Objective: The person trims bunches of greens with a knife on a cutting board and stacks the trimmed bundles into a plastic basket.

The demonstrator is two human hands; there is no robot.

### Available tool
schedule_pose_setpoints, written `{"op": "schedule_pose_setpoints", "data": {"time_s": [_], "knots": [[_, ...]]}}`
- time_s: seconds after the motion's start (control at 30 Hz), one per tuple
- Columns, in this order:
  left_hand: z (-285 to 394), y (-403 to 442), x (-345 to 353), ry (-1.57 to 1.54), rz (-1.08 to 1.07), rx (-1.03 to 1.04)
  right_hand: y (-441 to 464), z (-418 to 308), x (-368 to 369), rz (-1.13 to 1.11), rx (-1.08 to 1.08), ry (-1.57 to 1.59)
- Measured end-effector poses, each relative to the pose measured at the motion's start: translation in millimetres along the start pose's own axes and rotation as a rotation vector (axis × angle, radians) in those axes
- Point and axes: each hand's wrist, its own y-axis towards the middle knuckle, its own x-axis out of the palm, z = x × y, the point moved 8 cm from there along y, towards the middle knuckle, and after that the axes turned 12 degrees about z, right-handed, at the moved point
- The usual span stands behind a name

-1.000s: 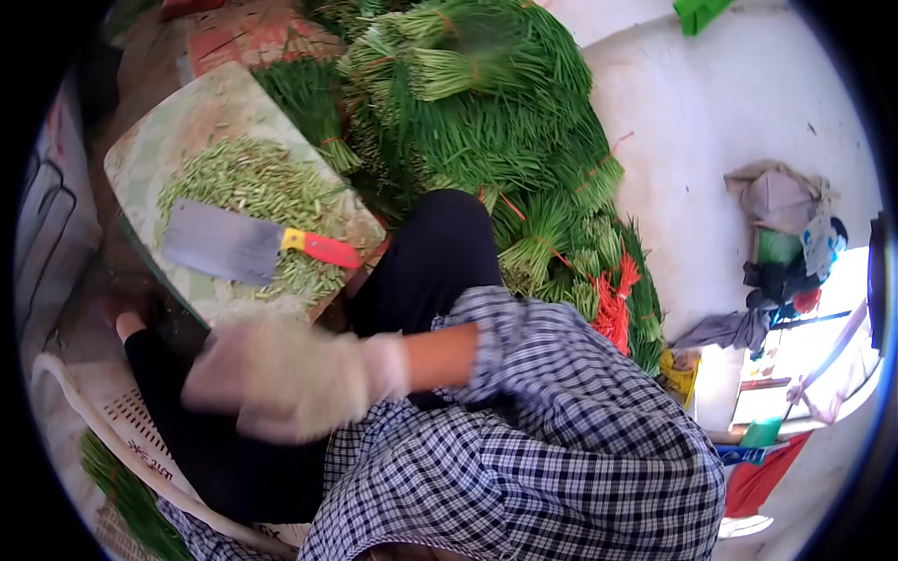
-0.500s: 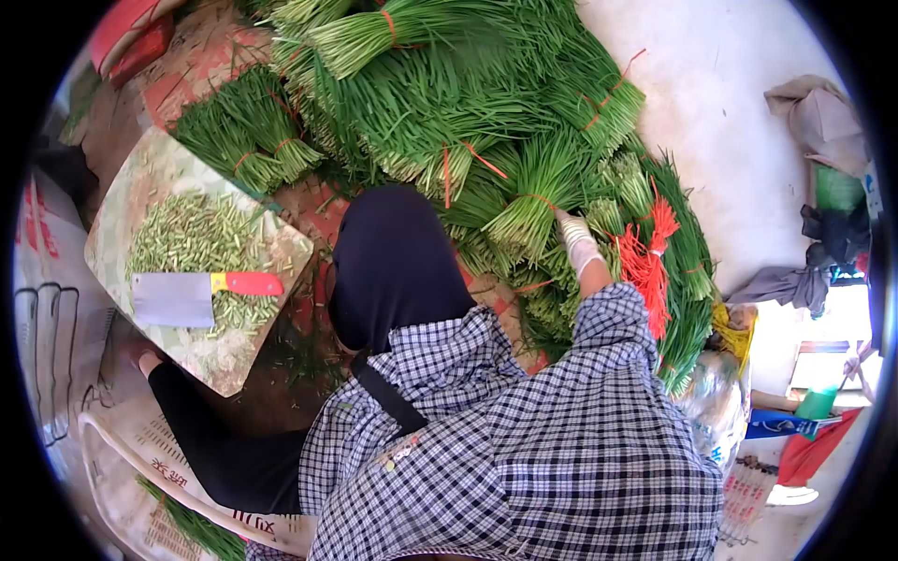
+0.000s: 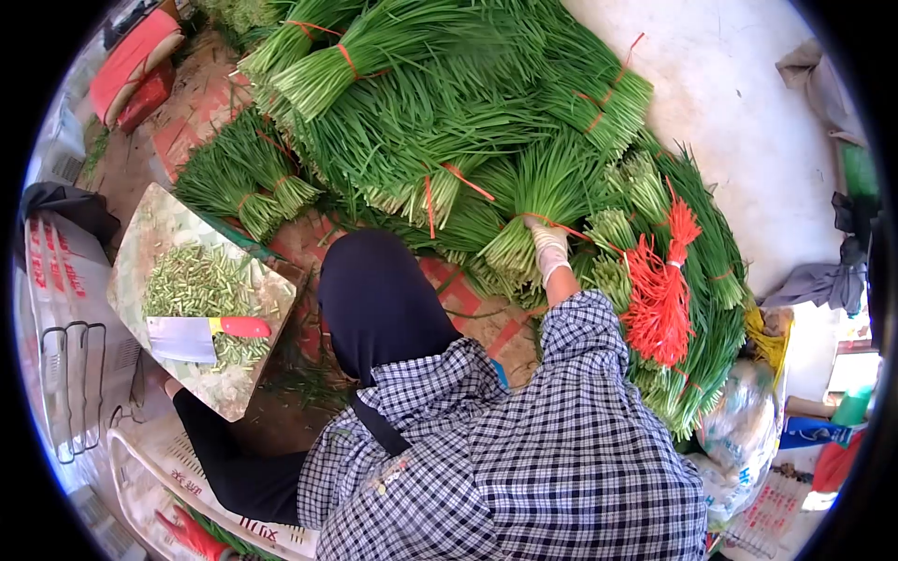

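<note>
My right hand (image 3: 550, 248), in a pale glove, is closed at the right side of a bunch of garlic chives (image 3: 519, 238), near its cut stems. An orange-red tie (image 3: 572, 230) runs from that bunch past my fingers to the right. Just beyond my hand lies a bundle of red ties (image 3: 659, 304) on the chives. My left hand is out of sight; the checked sleeve on that side folds near my lap. A cleaver (image 3: 192, 338) with a red and yellow handle lies on a board (image 3: 267, 304) among chopped stem pieces (image 3: 196, 285).
Tied chive bunches (image 3: 421, 93) are heaped ahead of me. More chives (image 3: 248, 173) lie beside the board. A red stool-like object (image 3: 140, 65) stands at the far left. White crates (image 3: 79, 290) flank my left leg, and plastic bags (image 3: 739, 430) sit at right.
My right hand has shifted a little left and closer around the chive bunch. The red tie beside it now stretches visibly to the right. The view has tilted slightly.
</note>
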Motion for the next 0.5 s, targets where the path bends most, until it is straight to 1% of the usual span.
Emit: {"op": "schedule_pose_setpoints", "data": {"time_s": [0.07,0.1,0.13,0.17,0.2,0.27,0.3,0.33,0.37,0.43,0.47,0.5], "knots": [[36.0,7.1,5.5,-0.094,-0.012,0.039,18.6,12.8,3.5,0.012,-0.005,-0.007],[54.4,8.4,9.1,-0.098,0.0,0.038,28.1,20.8,7.4,-0.055,0.03,0.07],[90.9,3.4,17.4,-0.17,-0.036,0.138,29.9,20.3,10.7,-0.119,0.059,0.147],[125.2,-3.4,24.3,-0.241,-0.074,0.24,19.3,10.3,6.5,-0.175,0.113,0.29],[145.0,-7.6,29.6,-0.251,-0.066,0.238,11.1,6.1,2.9,-0.268,0.248,0.423],[191.8,-25.0,52.9,-0.427,-0.241,0.269,-2.9,-9.9,-3.3,-0.434,0.377,0.64],[212.8,-33.1,59.1,-0.438,-0.236,0.272,-14.8,-23.0,-7.1,-0.532,0.409,0.736],[238.0,-47.8,70.8,-0.548,-0.332,0.285,-30.2,-37.7,-13.1,-0.626,0.426,0.82],[262.9,-63.5,79.9,-0.655,-0.43,0.298,-50.6,-50.6,-19.0,-0.7,0.427,0.887],[305.3,-93.8,91.2,-0.856,-0.57,0.228,-99.1,-70.4,-27.1,-0.832,0.397,0.988],[323.0,-105.8,102.8,-0.903,-0.64,0.253,-124.8,-78.7,-28.6,-0.88,0.366,1.023],[337.5,-120.2,110.8,-0.981,-0.76,0.186,-155.3,-89.4,-29.0,-0.934,0.339,1.046]]}}
